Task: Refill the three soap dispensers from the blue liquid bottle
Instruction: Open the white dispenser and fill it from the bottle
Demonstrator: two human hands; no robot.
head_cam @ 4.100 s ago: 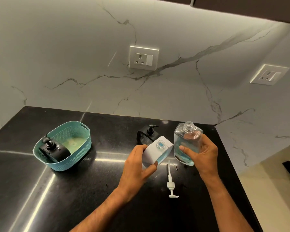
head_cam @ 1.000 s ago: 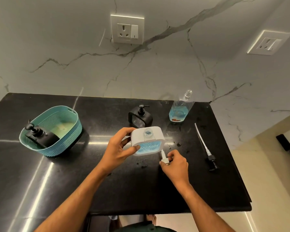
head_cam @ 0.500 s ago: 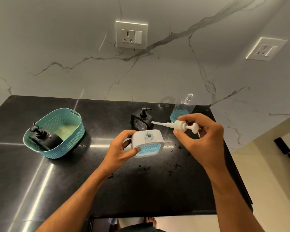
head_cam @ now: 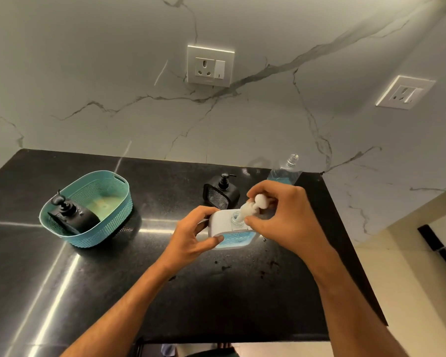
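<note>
White pump (head_cam: 252, 206) over dispenser (head_cam: 223, 224) neck

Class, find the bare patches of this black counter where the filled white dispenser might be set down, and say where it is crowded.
Free: the counter in front of the teal basket; the strip between basket and black dispenser. Crowded: the right rear, with both hands, white dispenser, blue bottle.

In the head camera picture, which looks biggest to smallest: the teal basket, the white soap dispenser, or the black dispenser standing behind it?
1. Teal basket, clearly largest.
2. White dispenser, partly covered by both hands.
3. Black dispenser, though it stands farther back, so this is unsure.
</note>
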